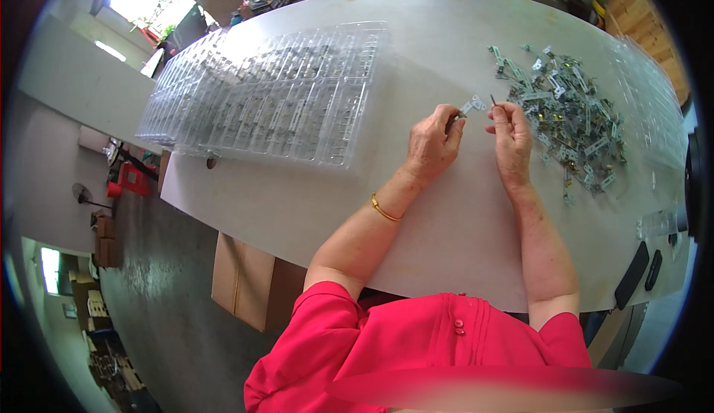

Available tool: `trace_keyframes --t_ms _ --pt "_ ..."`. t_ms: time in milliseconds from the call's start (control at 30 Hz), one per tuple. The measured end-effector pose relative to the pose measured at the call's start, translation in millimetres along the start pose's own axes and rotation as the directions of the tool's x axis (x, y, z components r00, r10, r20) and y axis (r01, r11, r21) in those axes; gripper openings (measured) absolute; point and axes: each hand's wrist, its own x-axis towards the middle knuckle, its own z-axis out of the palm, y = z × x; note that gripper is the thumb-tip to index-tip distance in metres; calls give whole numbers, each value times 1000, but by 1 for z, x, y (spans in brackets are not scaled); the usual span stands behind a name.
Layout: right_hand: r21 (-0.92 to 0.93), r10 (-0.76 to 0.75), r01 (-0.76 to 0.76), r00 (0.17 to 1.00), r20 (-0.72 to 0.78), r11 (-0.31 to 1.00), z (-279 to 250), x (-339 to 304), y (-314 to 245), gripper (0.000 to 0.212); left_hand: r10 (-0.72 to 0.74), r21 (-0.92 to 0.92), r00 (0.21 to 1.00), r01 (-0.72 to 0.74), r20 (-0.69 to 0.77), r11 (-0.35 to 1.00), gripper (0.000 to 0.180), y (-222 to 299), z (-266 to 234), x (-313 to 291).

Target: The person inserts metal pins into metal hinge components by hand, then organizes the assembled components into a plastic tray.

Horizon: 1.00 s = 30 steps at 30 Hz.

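Note:
My left hand (433, 143) is closed in a pinch on a small metal bracket (473, 105), whose perforated end sticks out past the fingertips toward the right. Just right of it, my right hand (512, 141) pinches a thin dark pin-like piece (492, 100) between thumb and fingers, its tip pointing up. The two hands are apart above the table. Beyond my right hand spreads a loose pile of small metal brackets (573, 119), silvery with some brass-coloured bits.
Clear plastic compartment trays (271, 108), holding metal parts, lie on the left of the white table (439, 33). More clear plastic trays (645, 104) stand at the right edge. A black phone-like object (631, 274) lies near right. A cardboard box (249, 279) is below the table's left edge.

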Motion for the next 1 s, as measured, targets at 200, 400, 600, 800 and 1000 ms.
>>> trace_keyframes --t_ms 200,400,600,800,1000 --pt "-16 84 -83 990 110 996 12 -13 -3 13 -75 -24 989 73 -131 997 12 5 -10 8" --pt "-140 57 -32 982 180 990 12 -15 0 12 -157 49 978 165 -134 985 15 28 -48 25" --pt "-139 31 -7 985 172 990 11 -16 -3 10 -104 293 947 197 -305 936 13 36 -131 23" --pt "-179 21 10 985 170 984 11 -16 0 8 -289 438 895 423 -340 793 18 17 -189 10" --pt "-189 -4 37 985 170 981 12 -18 1 9 -274 612 916 400 -292 682 19 -2 -199 5"
